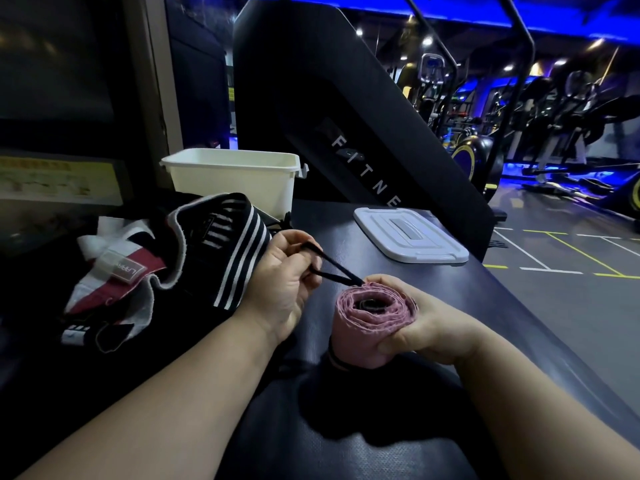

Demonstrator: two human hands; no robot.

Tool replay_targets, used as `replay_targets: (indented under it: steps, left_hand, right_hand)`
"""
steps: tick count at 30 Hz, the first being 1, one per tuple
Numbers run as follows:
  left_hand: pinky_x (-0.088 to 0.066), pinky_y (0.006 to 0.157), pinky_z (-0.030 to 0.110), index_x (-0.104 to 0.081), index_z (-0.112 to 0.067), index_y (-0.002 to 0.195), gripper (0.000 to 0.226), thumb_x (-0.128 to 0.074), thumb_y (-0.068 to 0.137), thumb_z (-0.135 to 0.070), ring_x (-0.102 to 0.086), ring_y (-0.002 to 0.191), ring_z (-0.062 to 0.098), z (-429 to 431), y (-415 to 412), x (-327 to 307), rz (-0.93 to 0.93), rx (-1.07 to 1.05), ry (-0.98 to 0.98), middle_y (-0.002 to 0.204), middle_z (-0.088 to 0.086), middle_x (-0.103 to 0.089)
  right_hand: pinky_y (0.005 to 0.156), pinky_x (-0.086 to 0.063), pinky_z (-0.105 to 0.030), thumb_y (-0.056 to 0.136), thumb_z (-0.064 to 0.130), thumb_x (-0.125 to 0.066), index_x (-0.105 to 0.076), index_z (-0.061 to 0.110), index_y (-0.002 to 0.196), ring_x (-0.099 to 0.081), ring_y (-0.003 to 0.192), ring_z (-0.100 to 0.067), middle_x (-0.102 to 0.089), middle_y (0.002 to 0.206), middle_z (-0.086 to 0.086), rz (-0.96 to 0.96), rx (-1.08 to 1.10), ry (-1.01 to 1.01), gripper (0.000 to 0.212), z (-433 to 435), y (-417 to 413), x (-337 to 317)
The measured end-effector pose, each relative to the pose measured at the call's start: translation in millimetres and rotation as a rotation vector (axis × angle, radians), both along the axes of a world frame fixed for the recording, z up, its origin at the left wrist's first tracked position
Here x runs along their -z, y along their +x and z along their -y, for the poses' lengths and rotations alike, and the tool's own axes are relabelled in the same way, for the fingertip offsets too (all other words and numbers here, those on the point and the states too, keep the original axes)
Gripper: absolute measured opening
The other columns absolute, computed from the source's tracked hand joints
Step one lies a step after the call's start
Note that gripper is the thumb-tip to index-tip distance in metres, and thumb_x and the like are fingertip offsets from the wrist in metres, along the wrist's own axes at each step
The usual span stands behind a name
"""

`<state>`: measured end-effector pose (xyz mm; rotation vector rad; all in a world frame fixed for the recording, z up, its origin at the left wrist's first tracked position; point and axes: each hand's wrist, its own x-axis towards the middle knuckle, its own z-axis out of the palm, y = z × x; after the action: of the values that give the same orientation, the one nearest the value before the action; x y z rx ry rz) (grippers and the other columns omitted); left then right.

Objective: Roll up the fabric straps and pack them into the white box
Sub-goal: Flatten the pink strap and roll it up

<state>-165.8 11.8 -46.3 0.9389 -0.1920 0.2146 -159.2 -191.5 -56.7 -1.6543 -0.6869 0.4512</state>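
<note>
At far left on the counter (346, 427) we note a loose heap of unrolled straps (166, 271): one black with white stripes, one red and white. We cannot count any others. Behind the heap stands one white box (235, 181), upright and open. The grip of the left hand (284, 285) is closed, thumb and fingers pinching a black loop (332, 268) drawn taut to the roll (374, 317). There is one roll: pink, a tight spiral with frayed edges, held on end at front centre, well apart from the box. We cannot tell whether it touches the counter. The grip of the right hand (426, 327) is clamped round the roll. One white lid (412, 235) lies flat at right.
</note>
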Motion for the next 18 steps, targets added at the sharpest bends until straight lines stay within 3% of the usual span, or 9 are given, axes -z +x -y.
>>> replay_targets:
  steps: [3,8,14,18]
  left_hand:
    - [-0.03,0.049,0.016,-0.049,-0.017,0.085,0.03,-0.038,0.093,0.01,-0.039,0.058,0.008,-1.1,0.5,2.6,0.036,0.007,0.131,0.064,-0.006,-0.049]
    - [-0.034,0.058,0.017,-0.055,-0.019,0.075,0.015,-0.052,0.085,-0.008,-0.038,0.058,0.006,-1.6,-3.0,7.0,0.102,0.01,0.514,0.057,-0.007,-0.043]
    - [-0.038,0.065,0.018,-0.055,-0.016,0.074,0.007,-0.058,0.078,-0.021,-0.043,0.065,0.007,-5.2,-9.0,6.3,0.16,0.225,0.583,0.066,-0.003,-0.048]
    - [-0.04,0.071,0.021,-0.059,-0.02,0.073,0.008,-0.061,0.078,-0.014,-0.048,0.072,0.009,-6.9,-8.6,8.0,0.185,0.274,0.587,0.073,0.0,-0.051]
  right_hand:
    - [0.084,-0.05,-0.026,0.045,0.009,-0.079,-0.054,0.008,0.115,-0.061,0.097,-0.014,-0.066,0.101,0.0,0.004,0.01,0.001,0.075,-0.9,-0.4,0.4]
    - [0.08,-0.05,-0.028,0.041,0.013,-0.08,-0.055,0.006,0.113,-0.061,0.093,-0.014,-0.066,0.097,-0.003,0.005,0.104,0.026,0.076,-2.1,2.4,3.2]
    - [0.071,-0.05,-0.023,0.039,0.014,-0.081,-0.057,0.007,0.106,-0.061,0.082,-0.013,-0.067,0.088,-0.002,0.032,0.248,0.067,0.072,-5.3,3.8,5.8]
    - [0.074,-0.052,-0.026,0.037,0.02,-0.079,-0.059,0.013,0.102,-0.063,0.079,-0.011,-0.069,0.084,0.003,0.107,0.398,0.091,0.068,-9.5,6.9,8.5]
